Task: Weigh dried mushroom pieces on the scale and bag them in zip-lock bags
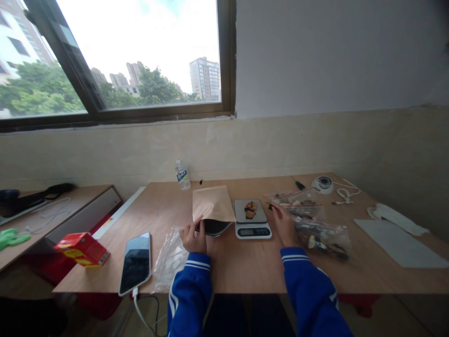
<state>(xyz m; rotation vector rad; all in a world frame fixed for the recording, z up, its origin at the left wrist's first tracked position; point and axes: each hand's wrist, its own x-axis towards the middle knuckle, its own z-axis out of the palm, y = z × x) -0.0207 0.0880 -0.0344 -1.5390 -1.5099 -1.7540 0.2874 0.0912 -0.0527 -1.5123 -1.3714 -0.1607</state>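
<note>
We get daylight thru the window (150,51) beyond the L grip (195,238), v. blown out; wall (329,61) beyond the R grip (286,225) dim; outer edges stretched & blurry.

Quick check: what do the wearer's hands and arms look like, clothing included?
Both the left hand and right hand are bare, without gloves. The left sleeve and right sleeve are long and blue, with white stripes around the cuffs and white striping along their outer sides.
</note>
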